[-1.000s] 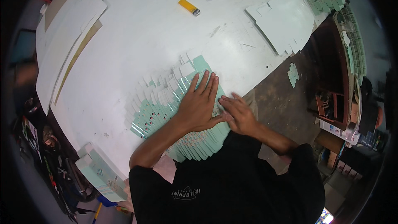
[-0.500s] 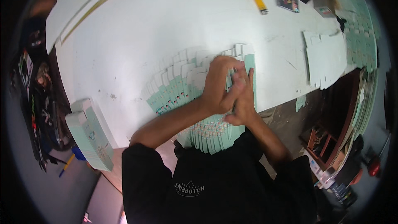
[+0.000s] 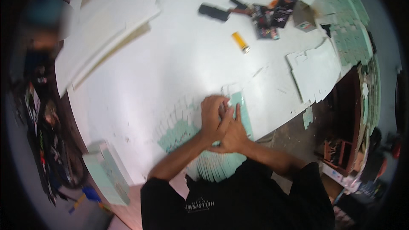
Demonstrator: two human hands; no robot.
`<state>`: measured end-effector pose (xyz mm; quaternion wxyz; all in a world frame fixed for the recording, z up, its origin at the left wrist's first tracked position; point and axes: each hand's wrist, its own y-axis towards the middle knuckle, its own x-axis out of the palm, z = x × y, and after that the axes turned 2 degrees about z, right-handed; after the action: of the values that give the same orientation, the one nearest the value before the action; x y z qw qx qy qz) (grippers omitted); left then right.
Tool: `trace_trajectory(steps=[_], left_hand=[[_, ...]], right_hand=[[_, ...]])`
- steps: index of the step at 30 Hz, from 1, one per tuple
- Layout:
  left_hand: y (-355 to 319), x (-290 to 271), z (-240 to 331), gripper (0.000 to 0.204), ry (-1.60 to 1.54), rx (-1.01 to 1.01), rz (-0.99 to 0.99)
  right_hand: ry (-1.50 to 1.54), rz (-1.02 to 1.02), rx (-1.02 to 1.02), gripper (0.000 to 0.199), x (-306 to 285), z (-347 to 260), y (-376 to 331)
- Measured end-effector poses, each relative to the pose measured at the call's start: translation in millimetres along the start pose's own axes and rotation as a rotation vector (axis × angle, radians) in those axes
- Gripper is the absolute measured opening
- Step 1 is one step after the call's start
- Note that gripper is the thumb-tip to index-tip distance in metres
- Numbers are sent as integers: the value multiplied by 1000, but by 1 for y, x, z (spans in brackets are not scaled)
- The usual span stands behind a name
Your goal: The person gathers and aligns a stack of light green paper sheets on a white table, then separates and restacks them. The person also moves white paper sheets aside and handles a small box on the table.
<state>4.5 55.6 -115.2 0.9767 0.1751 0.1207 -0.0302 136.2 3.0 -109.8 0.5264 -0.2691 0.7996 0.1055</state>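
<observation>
A fan of overlapping mint-green cartons (image 3: 177,135) with white end flaps lies on the table's near side, running under both my hands. My left hand (image 3: 213,117) is over the fan's right part, its fingers curled together beside my right hand. A small white bit shows at its fingertips; blur hides what it belongs to. My right hand (image 3: 233,135) lies low on the cartons, crossed partly by the left, one finger stretched along the rightmost green carton (image 3: 245,110). The near ends of the cartons (image 3: 217,167) reach up against my black shirt.
On the white table (image 3: 170,55) are a yellow lighter (image 3: 240,42), dark packets (image 3: 266,21), a small box (image 3: 304,17) and white card sheets (image 3: 315,70). Large boards (image 3: 110,30) lie far left. A green carton block (image 3: 105,172) stands near left; more green sheets (image 3: 349,27) are far right.
The view has tilted, so the table, cartons and hands sit lower in the picture and more of the far table shows. My left hand has come down closer against my right.
</observation>
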Motion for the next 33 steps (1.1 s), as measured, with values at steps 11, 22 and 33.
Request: trace_trajectory(steps=[11,22,33], left_hand=[[-4,19,-4,54,-98,16,-459],[9,28,21,88,312,-57,-798],[8,37,23,44,558,346,-734]], right_hand=[[834,673,-109,62,21,33,-21],[1537,864,379,36,32,42,-20],[190,419,775,57,-108,196,-122]])
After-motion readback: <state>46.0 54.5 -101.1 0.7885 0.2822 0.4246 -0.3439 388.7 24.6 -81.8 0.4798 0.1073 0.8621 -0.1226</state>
